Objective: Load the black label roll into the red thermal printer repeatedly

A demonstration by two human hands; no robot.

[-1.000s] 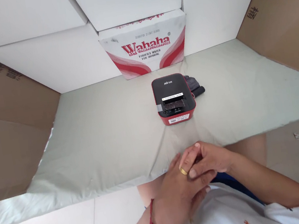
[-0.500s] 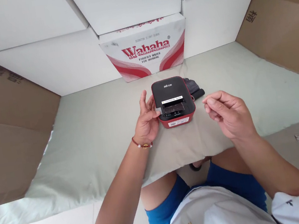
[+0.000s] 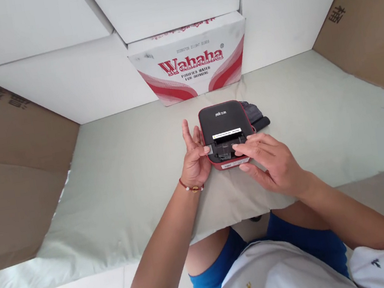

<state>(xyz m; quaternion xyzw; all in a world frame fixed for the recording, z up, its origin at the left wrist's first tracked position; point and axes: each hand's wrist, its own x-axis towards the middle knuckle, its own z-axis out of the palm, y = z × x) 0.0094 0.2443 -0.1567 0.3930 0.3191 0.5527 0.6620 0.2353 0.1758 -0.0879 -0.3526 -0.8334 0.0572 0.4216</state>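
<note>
A compact label printer [image 3: 224, 118] with a black top and red sides lies on the cloth-covered surface. My left hand [image 3: 196, 162] grips its left edge, thumb on top over a small grey piece [image 3: 209, 149], index finger stretched away. A shiny, see-through film [image 3: 225, 150] lies across the recess at the printer's front. Over the front right corner, my right hand [image 3: 270, 161] has its fingers extended and its thumb apart. Its fingertips rest on the film or just above it; I cannot tell which.
Behind the printer stands a white and red Wahaba-style water carton marked Wahaha [image 3: 190, 62], with white boxes [image 3: 57, 87] around it. Brown cardboard boxes [image 3: 17, 180] flank both sides. A dark grey cloth-like item [image 3: 251, 112] and a black cylinder [image 3: 261, 123] lie beside the printer.
My right hand has moved left from beside the printer onto its front right, its pinched fingers now spread out. My left hand stays at the printer's left edge.
</note>
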